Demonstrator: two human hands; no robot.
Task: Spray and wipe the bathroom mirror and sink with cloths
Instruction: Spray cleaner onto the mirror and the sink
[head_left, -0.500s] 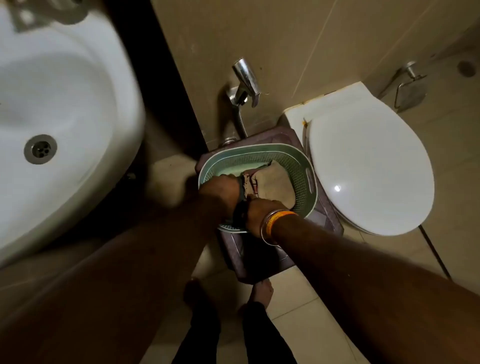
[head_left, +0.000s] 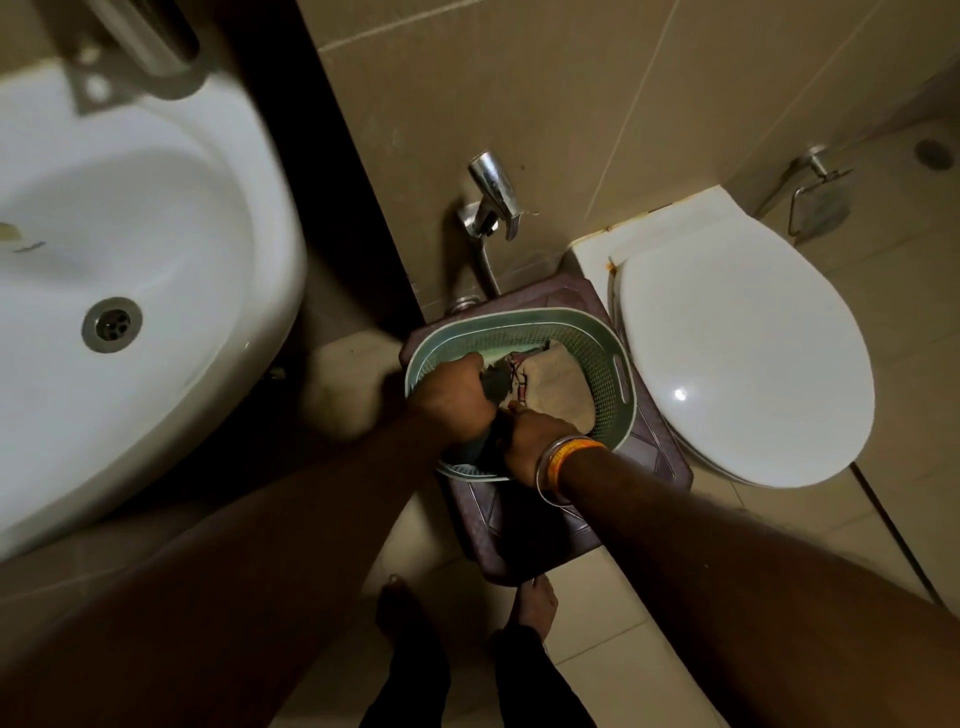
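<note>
While both hands (head_left: 488, 415) grip cloth in basket (head_left: 608, 364): beige tiled floor (head_left: 623, 639), sink (head_left: 171, 260) L, toilet (head_left: 743, 358) R

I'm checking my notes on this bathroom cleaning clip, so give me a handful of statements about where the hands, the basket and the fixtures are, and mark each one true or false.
1. Both hands are down in the green basket. True: the left hand and the right hand meet inside it.
2. The basket sits on the toilet lid. False: it rests on a dark stool beside the toilet, whose lid is shut.
3. The left hand's grip is closed on a dark cloth. True.
4. The sink is full of water. False: the basin looks dry and its drain is open to view.
5. The right wrist is bare. False: it wears bangles.
</note>
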